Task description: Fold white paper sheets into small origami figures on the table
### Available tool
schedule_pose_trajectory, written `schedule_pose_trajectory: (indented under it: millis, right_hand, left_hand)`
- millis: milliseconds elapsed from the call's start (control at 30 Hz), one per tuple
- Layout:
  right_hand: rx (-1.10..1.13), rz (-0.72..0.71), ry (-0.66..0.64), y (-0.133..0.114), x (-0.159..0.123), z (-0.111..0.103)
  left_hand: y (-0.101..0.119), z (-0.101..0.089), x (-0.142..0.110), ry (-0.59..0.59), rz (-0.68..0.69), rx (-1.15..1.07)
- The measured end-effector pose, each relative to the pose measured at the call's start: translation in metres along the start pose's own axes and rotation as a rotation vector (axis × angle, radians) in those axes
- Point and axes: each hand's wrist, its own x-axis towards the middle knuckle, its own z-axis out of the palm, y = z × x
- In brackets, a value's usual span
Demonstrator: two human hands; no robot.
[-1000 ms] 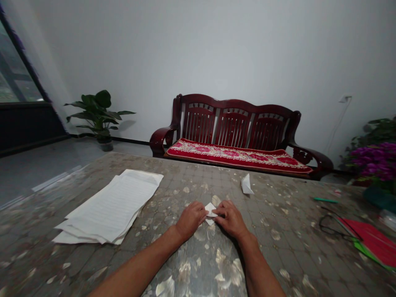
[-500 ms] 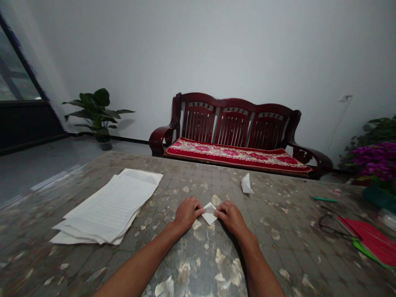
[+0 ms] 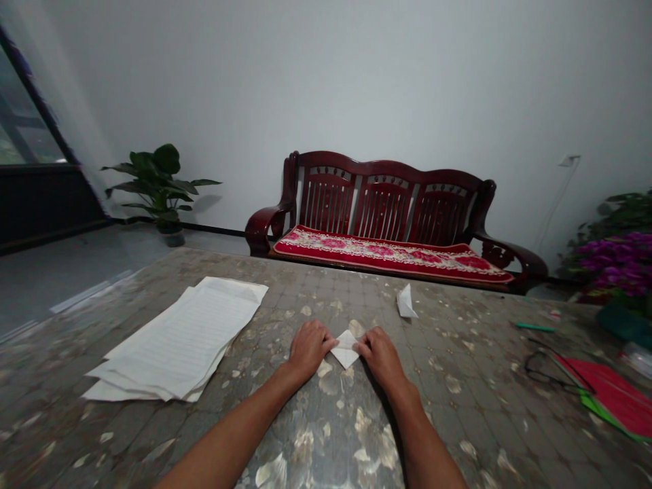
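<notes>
A small folded white paper (image 3: 345,349), diamond-shaped, lies flat on the patterned table (image 3: 326,421) between my two hands. My left hand (image 3: 308,348) rests at its left corner with fingers curled, fingertips pressing the paper's edge. My right hand (image 3: 379,353) is at its right corner, fingers curled and pressed on the paper. Both forearms reach in from the bottom of the view. Farther back, to the right, stands another folded white paper piece (image 3: 406,302).
A stack of lined white sheets (image 3: 183,339) lies to the left. At the right are a green pen (image 3: 534,328), dark glasses (image 3: 553,370) and red and green paper (image 3: 614,401). Behind the table stand a wooden bench (image 3: 387,224), a potted plant (image 3: 160,183) and purple flowers (image 3: 619,261).
My hands have moved slightly apart, so more of the small folded paper shows between them. It lies flatter on the table.
</notes>
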Motion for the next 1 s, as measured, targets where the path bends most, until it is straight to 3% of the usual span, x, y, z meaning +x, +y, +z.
schedule_pose_trajectory:
  millis: [233, 600, 800, 1000]
  right_hand:
    - [0.012, 0.031, 0.048, 0.001, -0.001, -0.001]
    - [-0.078, -0.085, -0.056, 0.004, 0.000, -0.002]
    - [-0.288, -0.012, -0.022, -0.007, 0.000, 0.002]
    - [-0.341, 0.063, -0.004, -0.016, -0.001, 0.002]
  left_hand:
    - [0.000, 0.000, -0.002, 0.015, -0.008, -0.016]
    - [0.003, -0.001, -0.001, 0.000, -0.030, 0.014]
    - [0.011, -0.005, -0.001, -0.017, -0.059, 0.051]
    - [0.014, -0.005, 0.001, -0.020, -0.069, 0.093]
